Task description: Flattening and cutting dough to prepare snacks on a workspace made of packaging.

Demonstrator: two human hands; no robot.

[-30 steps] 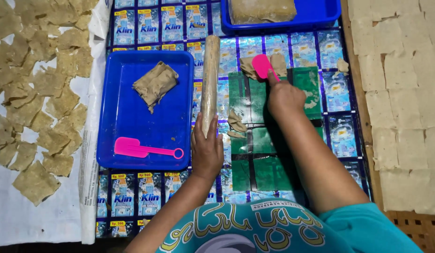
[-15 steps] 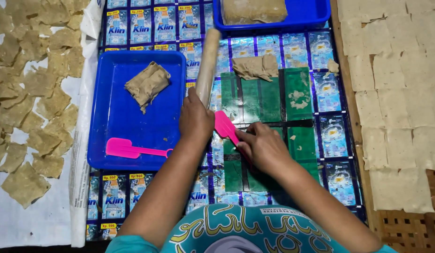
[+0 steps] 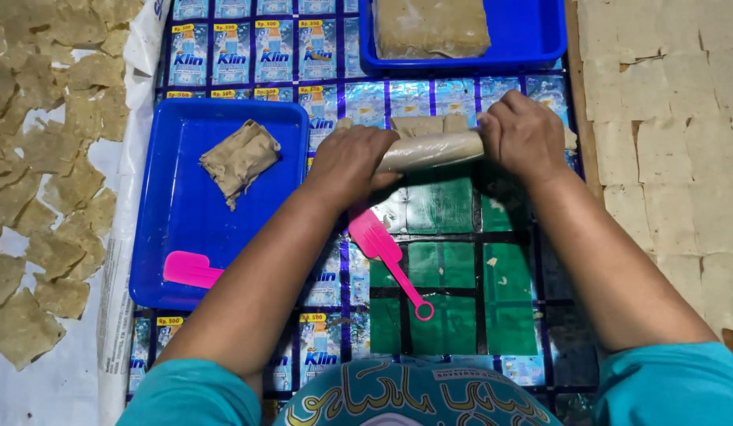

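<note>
Both hands grip a wooden rolling pin (image 3: 431,150) lying crosswise on a mat of shiny sachet wrappers (image 3: 453,315). My left hand (image 3: 351,162) holds its left end, my right hand (image 3: 524,134) its right end. A piece of tan dough (image 3: 430,124) shows just beyond the pin. A pink spatula (image 3: 386,256) lies loose on the mat below my left hand.
A blue tray (image 3: 185,229) at left holds a folded dough piece (image 3: 239,158) and a second pink spatula (image 3: 189,270). Another blue tray (image 3: 532,39) at the top holds a dough block (image 3: 431,28). Thin dough sheets (image 3: 43,197) lie at far left, square sheets (image 3: 666,118) at right.
My right hand has put the pink spatula down on the mat. The rolling pin has been turned from lengthwise to crosswise, and both hands now hold it over the dough.
</note>
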